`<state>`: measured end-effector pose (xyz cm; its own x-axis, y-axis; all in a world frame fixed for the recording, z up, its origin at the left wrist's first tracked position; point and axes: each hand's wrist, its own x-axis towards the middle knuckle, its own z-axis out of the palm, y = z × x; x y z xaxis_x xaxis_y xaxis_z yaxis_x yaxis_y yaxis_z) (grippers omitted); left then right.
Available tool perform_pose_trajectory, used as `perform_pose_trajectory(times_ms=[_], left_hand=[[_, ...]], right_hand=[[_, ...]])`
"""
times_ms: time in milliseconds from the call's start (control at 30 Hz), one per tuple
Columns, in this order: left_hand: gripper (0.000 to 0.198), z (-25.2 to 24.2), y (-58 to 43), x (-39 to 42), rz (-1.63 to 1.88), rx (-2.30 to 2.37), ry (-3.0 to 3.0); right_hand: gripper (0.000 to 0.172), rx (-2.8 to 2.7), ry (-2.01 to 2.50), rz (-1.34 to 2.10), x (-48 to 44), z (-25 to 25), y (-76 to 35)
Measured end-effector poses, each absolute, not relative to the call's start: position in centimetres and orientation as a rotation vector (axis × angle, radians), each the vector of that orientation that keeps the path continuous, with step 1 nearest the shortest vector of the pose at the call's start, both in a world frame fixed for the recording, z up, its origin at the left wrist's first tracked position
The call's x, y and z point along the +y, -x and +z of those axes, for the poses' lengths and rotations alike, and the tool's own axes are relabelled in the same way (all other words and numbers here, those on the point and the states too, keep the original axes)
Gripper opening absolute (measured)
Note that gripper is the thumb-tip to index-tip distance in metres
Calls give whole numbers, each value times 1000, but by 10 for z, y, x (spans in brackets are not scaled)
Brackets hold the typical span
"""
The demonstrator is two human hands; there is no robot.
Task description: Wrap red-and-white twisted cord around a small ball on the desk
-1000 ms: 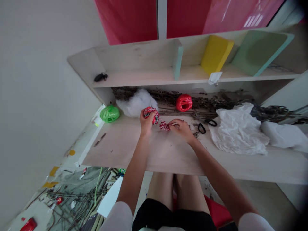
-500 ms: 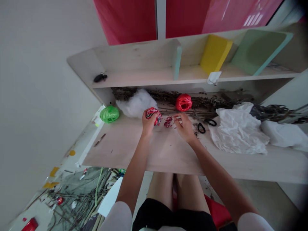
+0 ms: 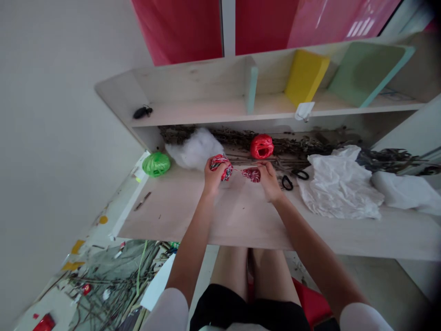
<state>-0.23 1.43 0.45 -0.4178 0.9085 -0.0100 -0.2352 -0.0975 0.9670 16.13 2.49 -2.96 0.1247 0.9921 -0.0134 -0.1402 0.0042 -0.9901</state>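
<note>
In my left hand (image 3: 212, 174) is a ball of yarn (image 3: 223, 166), mottled red, white and dark, with my fingers closed round its left side. A thin strand stretches from the ball toward my right hand (image 3: 268, 179). Pinched in the right fingers is a small dark-red and white piece of knitted or looped yarn (image 3: 251, 174), held just above the desk. A red ball of plastic twine (image 3: 262, 146) sits behind my right hand. Black-handled scissors (image 3: 287, 183) lie to the right of it, their blades hidden.
White stuffing (image 3: 196, 149) and a green twine ball (image 3: 156, 164) are at the left of the desk (image 3: 241, 225), near a pen (image 3: 142, 201). Crumpled white paper (image 3: 341, 188) covers the right part. Dried stalks (image 3: 292, 149) lie along the back, under a shelf (image 3: 193, 115).
My right hand has taken hold of the small yarn piece, which dangled loose beside its fingers before and has shifted right. My left hand stays nearly still with the ball.
</note>
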Motion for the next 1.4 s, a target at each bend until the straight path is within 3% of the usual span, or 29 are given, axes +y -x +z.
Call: perform_pose_trajectory(times_ms=[267,800,1033,1200,1400], left_hand=[[34,1,2,16,1633,1288,-842],[34,-1,3,17,1605,1319,-861],[32,-3,3,18,1626,1324,-871],[33,-4,2,18,1603,1311,-870],[38,-4,-1,17,1576,1263,-844]], right_hand=[[29,-901,1111,1183,27,-28,-162],[14,-422,1017,1473,25,4,-184],[19,-376,1068,1583,31,4,-191],[2,-435,1108,1596,32,-5,-191],[17,-654,1126,1388,29,-10,-190]])
